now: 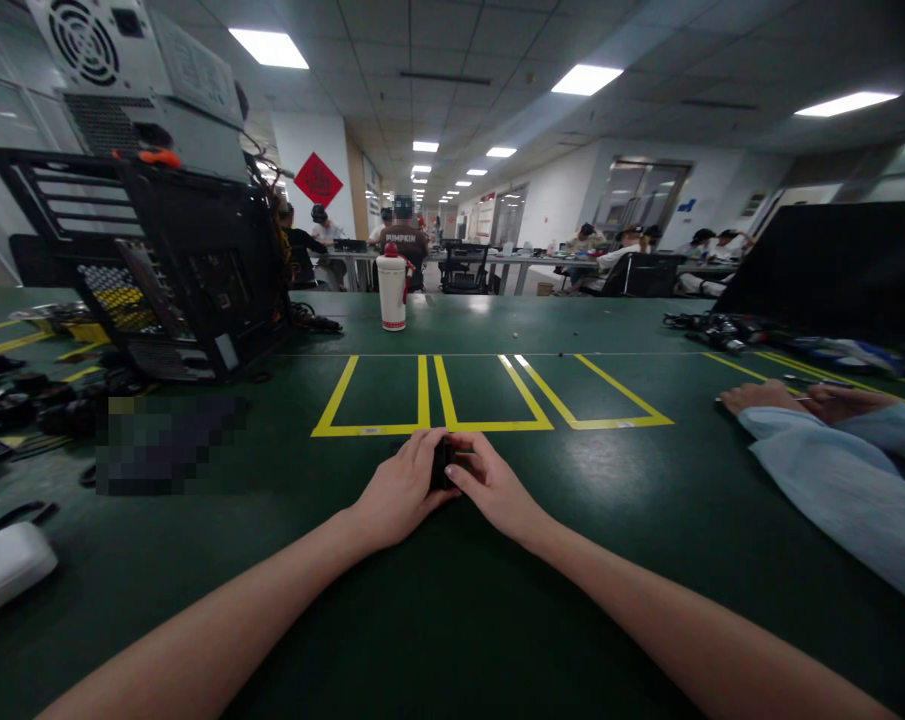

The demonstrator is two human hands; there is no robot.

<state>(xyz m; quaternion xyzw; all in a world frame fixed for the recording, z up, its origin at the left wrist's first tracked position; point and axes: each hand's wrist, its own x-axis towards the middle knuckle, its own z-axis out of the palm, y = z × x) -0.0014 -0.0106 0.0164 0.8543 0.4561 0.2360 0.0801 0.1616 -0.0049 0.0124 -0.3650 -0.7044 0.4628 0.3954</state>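
Note:
Both my hands meet around a small black block-shaped object just in front of the yellow tape outlines. My left hand wraps its fingers over the object's left side and top. My right hand grips it from the right, thumb on the near face and fingers curled over behind. Most of the object is hidden by my fingers, so I cannot tell its exact kind. The green table lies under my hands.
A computer case stands at left, power supplies above it. A white bottle stands beyond the yellow tape. Cables and a white object lie left. A co-worker's blue sleeves rest at right near a dark monitor.

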